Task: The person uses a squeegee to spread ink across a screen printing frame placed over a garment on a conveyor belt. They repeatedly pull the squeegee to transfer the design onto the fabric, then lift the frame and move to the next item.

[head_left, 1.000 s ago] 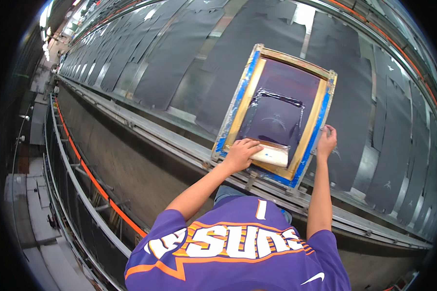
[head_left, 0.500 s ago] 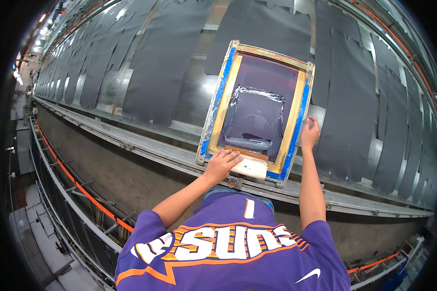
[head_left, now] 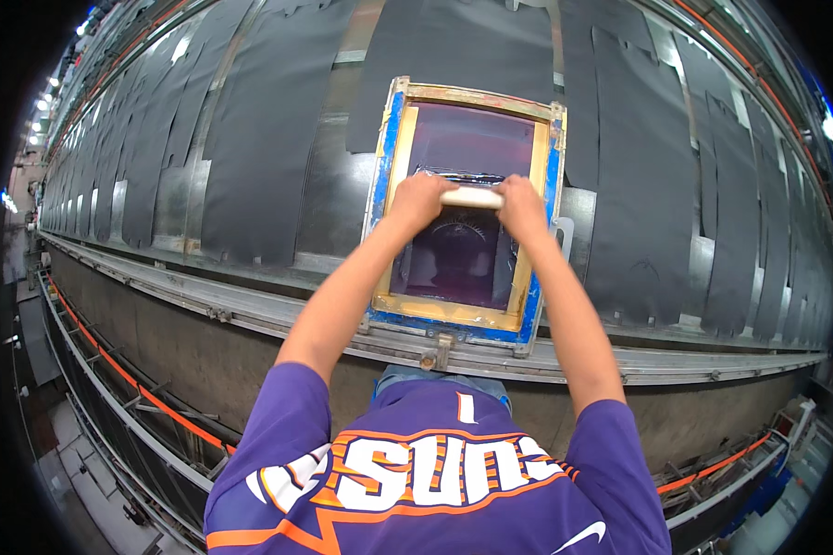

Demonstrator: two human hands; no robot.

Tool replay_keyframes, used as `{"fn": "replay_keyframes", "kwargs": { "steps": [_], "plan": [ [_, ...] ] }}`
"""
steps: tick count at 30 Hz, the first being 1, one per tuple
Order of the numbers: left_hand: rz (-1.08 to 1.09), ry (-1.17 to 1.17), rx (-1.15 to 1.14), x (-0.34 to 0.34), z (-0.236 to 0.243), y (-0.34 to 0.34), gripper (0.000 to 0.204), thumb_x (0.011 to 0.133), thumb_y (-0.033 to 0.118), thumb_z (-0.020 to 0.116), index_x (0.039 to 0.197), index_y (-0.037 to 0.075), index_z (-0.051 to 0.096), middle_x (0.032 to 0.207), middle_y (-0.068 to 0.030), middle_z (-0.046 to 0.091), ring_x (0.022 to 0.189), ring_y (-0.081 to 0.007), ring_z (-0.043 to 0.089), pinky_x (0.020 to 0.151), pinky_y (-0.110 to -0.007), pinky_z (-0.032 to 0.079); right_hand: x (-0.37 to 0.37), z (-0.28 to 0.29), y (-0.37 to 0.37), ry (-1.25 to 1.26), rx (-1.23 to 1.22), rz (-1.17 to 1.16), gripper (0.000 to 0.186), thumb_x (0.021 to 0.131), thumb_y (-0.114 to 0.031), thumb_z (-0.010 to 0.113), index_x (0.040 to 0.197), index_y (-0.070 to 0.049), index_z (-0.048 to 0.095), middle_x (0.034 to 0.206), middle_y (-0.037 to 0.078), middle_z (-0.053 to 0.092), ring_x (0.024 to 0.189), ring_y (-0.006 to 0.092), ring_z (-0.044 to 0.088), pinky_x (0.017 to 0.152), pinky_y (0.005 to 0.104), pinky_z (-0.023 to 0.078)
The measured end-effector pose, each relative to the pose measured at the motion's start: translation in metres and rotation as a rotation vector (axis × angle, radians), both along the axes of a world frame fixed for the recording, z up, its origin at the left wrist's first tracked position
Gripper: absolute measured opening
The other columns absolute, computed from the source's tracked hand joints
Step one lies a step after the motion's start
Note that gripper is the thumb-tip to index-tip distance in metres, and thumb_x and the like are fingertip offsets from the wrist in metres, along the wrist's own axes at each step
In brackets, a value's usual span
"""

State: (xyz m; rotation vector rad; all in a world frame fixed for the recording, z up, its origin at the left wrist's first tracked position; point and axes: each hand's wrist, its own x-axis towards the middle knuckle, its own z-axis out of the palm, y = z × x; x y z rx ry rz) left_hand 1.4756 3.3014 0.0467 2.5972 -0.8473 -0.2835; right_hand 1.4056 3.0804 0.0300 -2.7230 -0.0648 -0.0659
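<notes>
In the head view, the backs of both hands hide most of the fingertips, and the ends of the pale squeegee (head_left: 473, 197) disappear inside them. Its blade edge, on the far side, is hard to make out. The fingers of the left hand (head_left: 420, 202) are curled around the squeegee's left end, and those of the right hand (head_left: 522, 205) grip its right end. The right forearm covers part of the frame's right side. The fisheye rim cuts off the surroundings in black, and the lights at far left are small and blurred.

The tabletop (head_left: 329, 180) is a long metal surface, with dark sheets (head_left: 259, 120) laid side by side across it and bare metal showing in the gaps. A metal rail (head_left: 620, 363) runs along its near edge, close to the person's waist. Left of the person, an orange strip (head_left: 148, 393) follows a second railed structure.

The screen frame (head_left: 481, 99) lies on the tabletop directly in front of the person, its long sides lined with blue and yellowish bands. Inside it is dark purple mesh (head_left: 472, 134). The squeegee lies crosswise within the frame, about midway along, with a glossy line of dark ink (head_left: 472, 176) just beyond it. A faint curved design (head_left: 463, 225) shows on the mesh, on the squeegee's near side.
</notes>
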Motion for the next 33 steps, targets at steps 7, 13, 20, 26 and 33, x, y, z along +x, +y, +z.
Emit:
{"fn": "replay_keyframes", "kwargs": {
  "steps": [7, 13, 20, 26, 33],
  "plan": [
    [-0.046, -0.088, -0.119, -0.110, -0.014, 0.045, 0.040, 0.076, -0.005, 0.060, 0.106, 0.016, 0.076, 0.110, -0.0046, 0.073, 0.101, -0.0260, 0.067, 0.087, -0.039, 0.054, -0.121, 0.001, 0.052, -0.053, 0.193, -0.078, 0.030, 0.067, 0.006, 0.069, 0.096, -0.003, 0.072, 0.095, 0.012, 0.062, 0.095, 0.0327, 0.059, 0.086, 0.0422, 0.051],
    [-0.012, -0.016, -0.204, -0.008, -0.003, 0.013, 0.031, 0.078, 0.001, 0.063, 0.103, 0.014, 0.076, 0.103, -0.0080, 0.074, 0.097, -0.0298, 0.069, 0.086, -0.042, 0.054, -0.013, 0.012, 0.006, -0.140, 0.131, -0.020, 0.029, 0.066, 0.003, 0.073, 0.094, -0.005, 0.073, 0.097, 0.012, 0.063, 0.097, 0.0328, 0.059, 0.088, 0.0412, 0.051],
    [0.028, -0.001, -0.054, -0.060, -0.027, 0.025, 0.040, 0.075, -0.006, 0.061, 0.105, 0.016, 0.075, 0.098, -0.0083, 0.072, 0.093, -0.0315, 0.068, 0.082, -0.043, 0.055, -0.071, -0.012, 0.029, -0.044, 0.076, -0.086, 0.035, 0.064, 0.002, 0.075, 0.096, -0.011, 0.074, 0.094, 0.009, 0.062, 0.094, 0.0310, 0.059, 0.083, 0.0424, 0.052],
    [-0.039, -0.019, -0.147, -0.139, -0.010, 0.059, 0.041, 0.071, -0.007, 0.064, 0.108, 0.010, 0.071, 0.109, -0.0071, 0.071, 0.106, -0.0289, 0.064, 0.091, -0.040, 0.053, -0.136, 0.012, 0.038, -0.034, 0.380, 0.084, 0.046, 0.068, -0.018, 0.088, 0.109, -0.009, 0.068, 0.093, 0.010, 0.058, 0.094, 0.0302, 0.058, 0.083, 0.0436, 0.050],
    [-0.089, -0.001, -0.209, -0.146, -0.005, 0.060, 0.048, 0.068, -0.004, 0.066, 0.114, 0.007, 0.067, 0.120, -0.0103, 0.066, 0.116, -0.0313, 0.059, 0.100, -0.043, 0.048, -0.085, -0.066, -0.091, -0.187, 0.420, -0.604, 0.034, 0.085, -0.025, 0.076, 0.114, -0.007, 0.069, 0.089, 0.009, 0.063, 0.077, 0.0239, 0.057, 0.071, 0.0383, 0.047]
  ]
}}
